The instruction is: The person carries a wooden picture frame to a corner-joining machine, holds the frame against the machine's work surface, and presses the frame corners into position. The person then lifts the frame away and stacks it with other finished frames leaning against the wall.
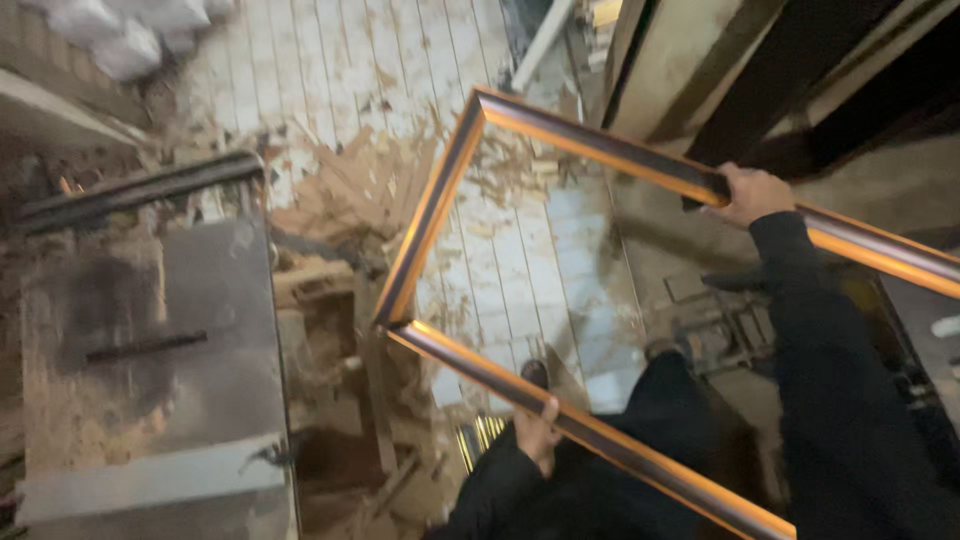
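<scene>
A person in dark sleeves holds a large rectangular wooden frame, dark-edged and glowing orange along its moulding, above a workshop floor; the left hand is closed around the frame's near rail, fingers wrapped over the top edge, while the right hand grips the far rail from above, knuckles up. The frame hangs tilted between the two hands, its joined corner pointing away to the left of the left hand (the image is somewhat blurred, so finer detail of the moulding cannot be made out). Seen through the frame, below both hands, lies a pale planked floor scattered with wood scraps and shavings; well to the left of the left hand stands a dusty grey metal machine table, a dark bar running along its far edge; beyond the right hand, dark upright panels lean at the top of the view.
</scene>
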A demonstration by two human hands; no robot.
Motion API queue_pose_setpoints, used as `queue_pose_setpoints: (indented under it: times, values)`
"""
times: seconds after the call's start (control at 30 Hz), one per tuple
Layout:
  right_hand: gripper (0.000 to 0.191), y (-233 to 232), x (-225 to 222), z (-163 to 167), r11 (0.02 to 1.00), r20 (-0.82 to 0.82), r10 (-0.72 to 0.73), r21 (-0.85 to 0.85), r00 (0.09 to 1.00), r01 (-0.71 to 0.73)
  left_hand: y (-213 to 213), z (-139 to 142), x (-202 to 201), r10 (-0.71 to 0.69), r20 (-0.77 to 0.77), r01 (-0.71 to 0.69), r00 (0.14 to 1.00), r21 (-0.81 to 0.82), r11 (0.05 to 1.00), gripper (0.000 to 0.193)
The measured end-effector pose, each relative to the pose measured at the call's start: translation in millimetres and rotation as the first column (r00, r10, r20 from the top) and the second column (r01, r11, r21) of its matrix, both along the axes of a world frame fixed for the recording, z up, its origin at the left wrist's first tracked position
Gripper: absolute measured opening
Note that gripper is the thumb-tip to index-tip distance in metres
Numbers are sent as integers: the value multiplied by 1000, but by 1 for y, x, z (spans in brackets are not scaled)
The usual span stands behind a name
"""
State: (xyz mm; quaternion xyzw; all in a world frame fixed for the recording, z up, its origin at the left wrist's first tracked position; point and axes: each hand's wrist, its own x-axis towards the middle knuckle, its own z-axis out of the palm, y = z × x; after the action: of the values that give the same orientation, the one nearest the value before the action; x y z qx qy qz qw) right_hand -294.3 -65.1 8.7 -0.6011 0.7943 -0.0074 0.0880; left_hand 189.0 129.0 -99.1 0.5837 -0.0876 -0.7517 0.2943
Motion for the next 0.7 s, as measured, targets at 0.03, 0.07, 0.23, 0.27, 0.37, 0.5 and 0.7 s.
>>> queue_pose_setpoints:
  times: [0.03, 0.07, 0.23, 0.27, 0.37, 0.5, 0.7]
  values:
    - [69, -13, 3, -2, 996, -46, -28, 82, 999, 31, -3, 1, 3, 26, -15, -27, 1000, -33, 999, 46]
    - [65, -18, 6, -5, 999, -48, -16, 28, 999, 18, -5, 2, 6, 50, -27, -51, 998, -58, 997, 47]
    - [57, -18, 37, -11, 997, -83, 10, -75, 997, -16, -8, -6, 28, 141, -47, -143, 989, -64, 988, 53]
    - [53, -19, 48, -10, 993, -91, 24, -117, 996, -34, -13, -6, 38, 144, 6, -143, 990, -53, 988, 55]
    - [51, -38, 86, 15, 958, -21, 67, -278, 998, -70, -43, 1, 73, 195, 206, -124, 959, -312, 942, 53]
    - [46, -46, 116, 90, 847, 71, 62, -532, 996, -15, -123, 46, 109, 235, 416, 41, 878, -554, 831, 50]
    - [51, 8, 102, 205, 636, -106, -157, -772, 982, 18, -245, 154, 77, 612, 453, 264, 648, -888, 377, 100]
